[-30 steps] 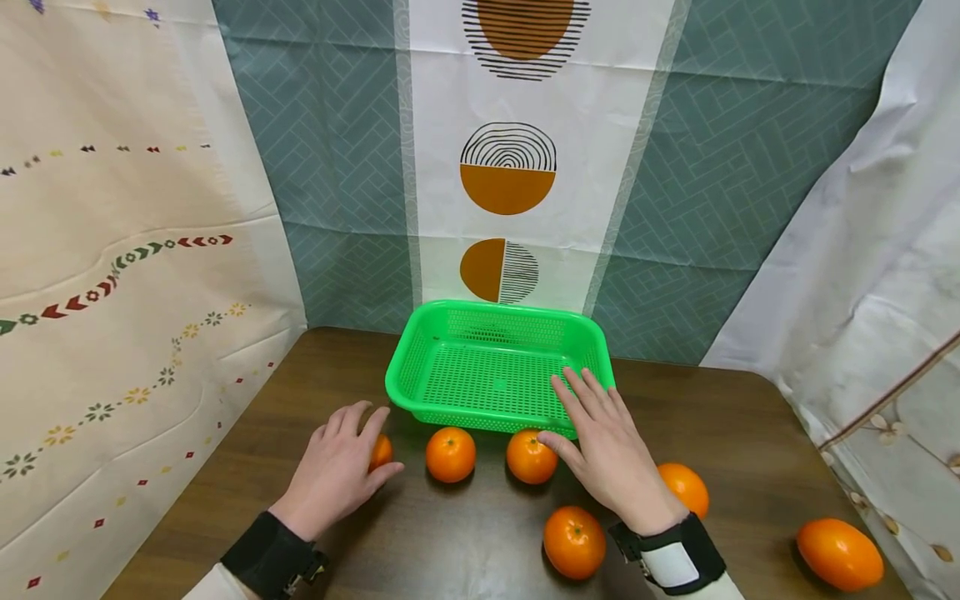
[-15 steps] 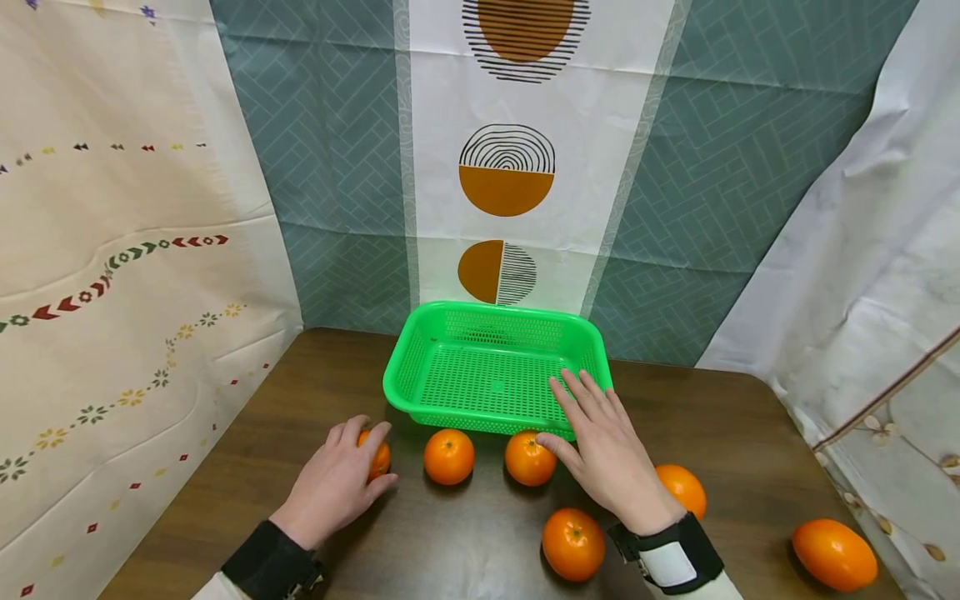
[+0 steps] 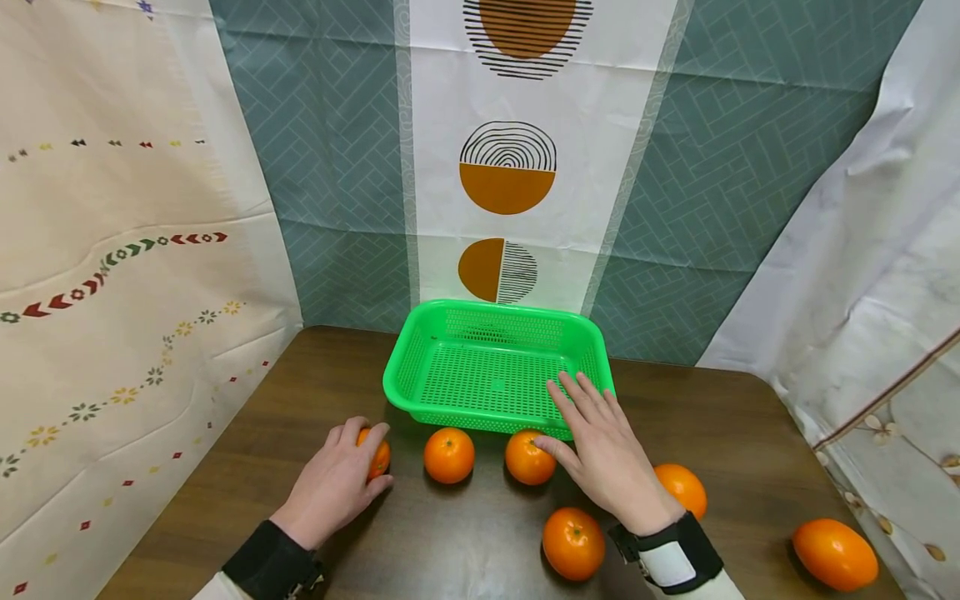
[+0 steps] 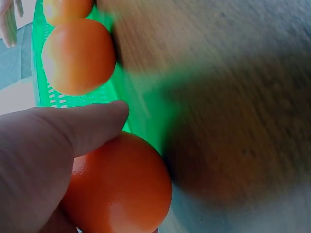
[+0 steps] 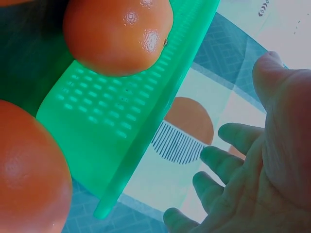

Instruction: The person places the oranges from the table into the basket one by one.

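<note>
My left hand (image 3: pixel 341 477) lies on the brown table (image 3: pixel 300 400) and grips a small orange (image 3: pixel 380 457), fingers over its top and thumb at its side. The left wrist view shows the thumb (image 4: pixel 58 131) pressed on that orange (image 4: pixel 121 189). My right hand (image 3: pixel 603 446) is open with straight fingers, hovering over the near right corner of an empty green mesh basket (image 3: pixel 495 312). Its thumb tip sits beside a second orange (image 3: pixel 528 458). In the right wrist view the fingers (image 5: pixel 233 170) are spread, holding nothing, beside the basket rim (image 5: pixel 146 131).
More oranges lie on the table: one between my hands (image 3: pixel 448 455), one by my right wrist (image 3: pixel 573 543), one behind that wrist (image 3: pixel 684 487), one at the far right (image 3: pixel 835 554). Patterned cloth hangs on three sides.
My left hand slid forward and its fingers closed over the small orange. The right hand stayed almost still over the basket corner.
</note>
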Action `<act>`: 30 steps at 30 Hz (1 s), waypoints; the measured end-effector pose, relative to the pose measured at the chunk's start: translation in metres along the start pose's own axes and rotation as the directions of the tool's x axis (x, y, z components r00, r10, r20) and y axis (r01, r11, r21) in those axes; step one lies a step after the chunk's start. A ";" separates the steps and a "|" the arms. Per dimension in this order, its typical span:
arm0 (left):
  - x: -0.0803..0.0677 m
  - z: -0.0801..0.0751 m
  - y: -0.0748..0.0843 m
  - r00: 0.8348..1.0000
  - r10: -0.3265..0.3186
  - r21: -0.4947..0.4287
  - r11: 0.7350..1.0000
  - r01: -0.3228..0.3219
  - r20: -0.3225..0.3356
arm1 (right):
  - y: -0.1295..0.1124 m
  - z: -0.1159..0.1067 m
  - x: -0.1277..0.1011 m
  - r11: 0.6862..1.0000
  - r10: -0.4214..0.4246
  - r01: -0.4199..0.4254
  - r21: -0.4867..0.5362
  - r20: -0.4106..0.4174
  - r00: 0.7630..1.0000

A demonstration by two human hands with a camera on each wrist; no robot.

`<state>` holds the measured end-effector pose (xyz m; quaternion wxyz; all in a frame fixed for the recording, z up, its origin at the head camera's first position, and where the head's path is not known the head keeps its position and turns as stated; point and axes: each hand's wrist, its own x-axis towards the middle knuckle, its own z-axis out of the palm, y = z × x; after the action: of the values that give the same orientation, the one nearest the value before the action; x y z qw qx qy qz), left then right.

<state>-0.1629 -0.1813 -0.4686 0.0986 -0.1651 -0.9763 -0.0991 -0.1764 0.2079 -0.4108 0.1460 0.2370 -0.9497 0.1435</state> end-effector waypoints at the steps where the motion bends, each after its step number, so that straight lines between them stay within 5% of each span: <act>1: 0.000 0.000 0.000 1.000 0.000 -0.001 1.000 0.000 -0.002 | 0.000 0.000 0.000 1.000 -0.001 0.001 -0.002 -0.001 1.000; 16: 0.002 0.006 0.000 0.998 0.001 -0.015 1.000 -0.002 -0.059 | 0.003 0.001 -0.001 1.000 -0.005 0.005 -0.014 0.011 1.000; 30: 0.003 0.004 -0.005 0.999 -0.016 -0.043 0.999 0.014 -0.047 | 0.007 0.003 -0.001 0.996 -0.061 0.063 -0.069 0.027 0.998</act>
<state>-0.1680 -0.1837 -0.4722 0.1172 -0.1576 -0.9726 -0.1245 -0.1801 0.2134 -0.4149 0.1468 0.2627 -0.9481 0.1026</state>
